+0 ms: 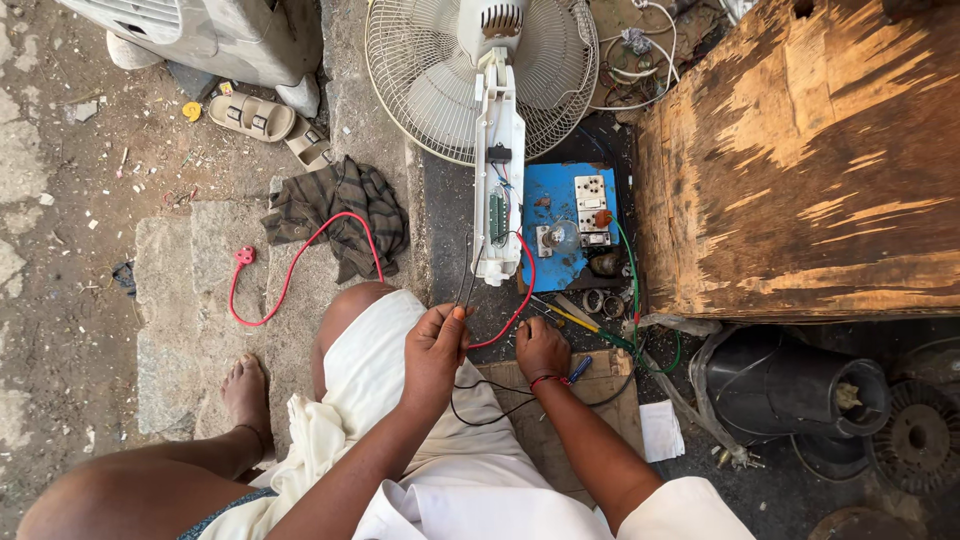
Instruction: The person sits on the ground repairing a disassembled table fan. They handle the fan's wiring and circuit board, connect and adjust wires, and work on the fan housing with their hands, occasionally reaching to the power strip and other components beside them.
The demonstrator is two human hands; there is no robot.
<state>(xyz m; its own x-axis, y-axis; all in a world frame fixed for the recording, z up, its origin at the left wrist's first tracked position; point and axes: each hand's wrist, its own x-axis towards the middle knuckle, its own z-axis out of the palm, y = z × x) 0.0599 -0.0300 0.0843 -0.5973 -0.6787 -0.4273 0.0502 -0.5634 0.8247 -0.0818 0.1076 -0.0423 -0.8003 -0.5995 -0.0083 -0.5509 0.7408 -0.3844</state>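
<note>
A white pedestal fan lies on the ground with its neck housing open and its wire guard toward the top. My left hand pinches thin black wires that run up into the open housing. My right hand, with a red thread at the wrist, rests fingers-down on a wooden board just beside a blue-handled screwdriver; whether it grips anything I cannot tell. A red cord with a red plug loops left from the fan.
A blue switchboard with sockets lies right of the fan. A big worn wooden box fills the upper right. A black motor part, a dark cloth, sandals and a white cooler lie around. My bare foot rests at left.
</note>
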